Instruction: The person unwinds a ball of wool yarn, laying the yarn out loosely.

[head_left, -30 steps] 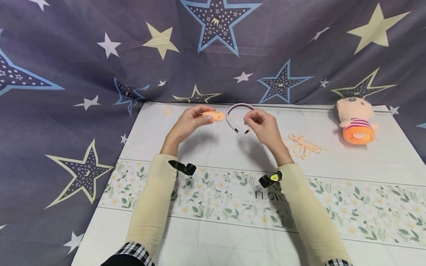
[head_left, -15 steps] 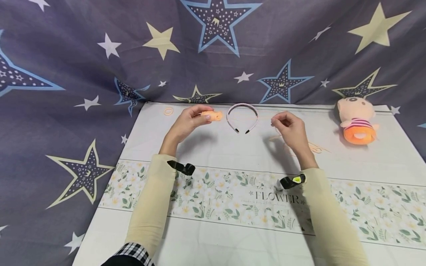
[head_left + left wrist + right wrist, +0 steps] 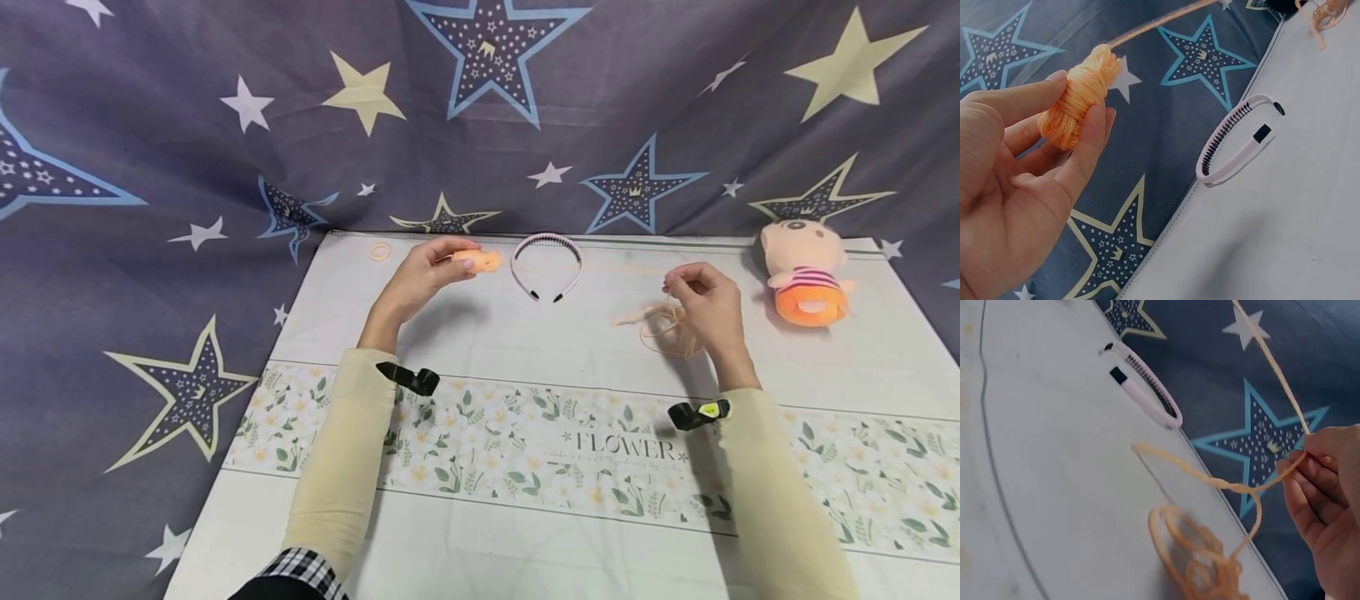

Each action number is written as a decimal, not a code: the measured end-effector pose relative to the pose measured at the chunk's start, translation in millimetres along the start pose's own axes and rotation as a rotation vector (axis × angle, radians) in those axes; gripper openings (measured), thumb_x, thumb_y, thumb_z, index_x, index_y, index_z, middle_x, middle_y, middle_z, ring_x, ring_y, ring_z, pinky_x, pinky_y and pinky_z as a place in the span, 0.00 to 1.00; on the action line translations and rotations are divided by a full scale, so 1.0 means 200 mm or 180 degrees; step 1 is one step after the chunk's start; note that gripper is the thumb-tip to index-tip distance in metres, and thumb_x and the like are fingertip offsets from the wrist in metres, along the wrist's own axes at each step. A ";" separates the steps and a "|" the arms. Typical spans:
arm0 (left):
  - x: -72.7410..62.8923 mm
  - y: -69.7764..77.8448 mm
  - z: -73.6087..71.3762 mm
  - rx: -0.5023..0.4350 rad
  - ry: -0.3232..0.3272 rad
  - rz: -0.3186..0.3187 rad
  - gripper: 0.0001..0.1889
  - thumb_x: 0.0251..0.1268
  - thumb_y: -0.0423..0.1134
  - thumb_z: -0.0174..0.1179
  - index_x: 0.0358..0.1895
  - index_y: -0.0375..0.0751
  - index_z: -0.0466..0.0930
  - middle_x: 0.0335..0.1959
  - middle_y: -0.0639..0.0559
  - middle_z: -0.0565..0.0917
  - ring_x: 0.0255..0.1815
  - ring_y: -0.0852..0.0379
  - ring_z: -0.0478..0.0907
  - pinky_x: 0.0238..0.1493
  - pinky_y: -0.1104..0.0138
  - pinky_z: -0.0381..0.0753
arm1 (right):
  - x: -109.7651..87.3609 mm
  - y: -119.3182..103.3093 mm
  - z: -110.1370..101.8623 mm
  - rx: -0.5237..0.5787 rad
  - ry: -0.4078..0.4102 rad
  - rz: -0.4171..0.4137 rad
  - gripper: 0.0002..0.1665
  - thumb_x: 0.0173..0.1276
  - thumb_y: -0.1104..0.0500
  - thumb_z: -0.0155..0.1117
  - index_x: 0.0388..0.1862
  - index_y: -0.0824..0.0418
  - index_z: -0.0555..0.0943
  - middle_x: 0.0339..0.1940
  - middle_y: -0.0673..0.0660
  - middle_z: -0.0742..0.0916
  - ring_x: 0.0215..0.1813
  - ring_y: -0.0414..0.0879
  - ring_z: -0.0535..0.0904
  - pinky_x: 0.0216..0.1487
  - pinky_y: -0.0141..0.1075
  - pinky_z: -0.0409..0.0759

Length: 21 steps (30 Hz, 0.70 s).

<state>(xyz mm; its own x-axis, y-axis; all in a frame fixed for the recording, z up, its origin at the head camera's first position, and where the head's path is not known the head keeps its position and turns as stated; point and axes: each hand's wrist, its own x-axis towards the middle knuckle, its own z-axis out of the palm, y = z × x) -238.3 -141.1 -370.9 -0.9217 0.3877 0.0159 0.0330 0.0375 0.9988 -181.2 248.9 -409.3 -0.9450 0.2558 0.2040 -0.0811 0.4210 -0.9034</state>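
Note:
An orange skein of yarn [image 3: 1079,94] is held between the thumb and fingers of my left hand [image 3: 429,273], raised above the far part of the table. From its end a single strand [image 3: 1166,24] runs taut to the right, seen also in the right wrist view. My right hand [image 3: 708,304] pinches that yarn strand [image 3: 1275,372] between thumb and fingertips. Below the pinch the yarn hangs slack, down to a loose tangle of yarn [image 3: 1210,562] on the white tablecloth. In the head view this yarn tangle [image 3: 667,332] lies partly behind my right hand.
A pink headband [image 3: 546,240] with dark teeth lies between the hands, beneath the strand. A thin orange ring [image 3: 379,251] sits at the far left. At the back right is a plush toy [image 3: 806,275]. A star-patterned curtain [image 3: 300,100] rises behind the tablecloth [image 3: 480,533].
My right hand has moved well to the right, drawing the strand out past the headband and shifting the loose yarn. The left hand with the skein has stayed almost still.

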 end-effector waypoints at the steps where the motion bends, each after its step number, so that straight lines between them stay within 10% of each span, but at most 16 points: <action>1: 0.00 0.00 0.00 0.0007 0.0001 0.0003 0.18 0.65 0.30 0.59 0.57 0.28 0.73 0.51 0.44 0.78 0.48 0.55 0.79 0.54 0.65 0.83 | 0.00 0.03 -0.01 -0.0049 0.0008 0.0030 0.10 0.68 0.61 0.61 0.39 0.69 0.81 0.26 0.42 0.84 0.30 0.34 0.79 0.28 0.19 0.73; 21: -0.02 0.01 -0.03 0.0042 0.0034 -0.0016 0.17 0.66 0.33 0.60 0.57 0.33 0.75 0.51 0.47 0.79 0.48 0.56 0.79 0.58 0.60 0.81 | -0.05 0.24 -0.24 -0.0666 0.0119 0.0551 0.15 0.71 0.51 0.56 0.44 0.61 0.79 0.32 0.40 0.81 0.36 0.31 0.74 0.35 0.21 0.72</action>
<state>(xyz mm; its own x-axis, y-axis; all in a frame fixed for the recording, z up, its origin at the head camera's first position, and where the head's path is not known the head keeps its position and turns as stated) -237.5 -147.0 -368.0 -0.9259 0.3777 0.0115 0.0335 0.0517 0.9981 -160.3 307.8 -437.1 -0.9264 0.3699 0.0706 0.1516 0.5378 -0.8293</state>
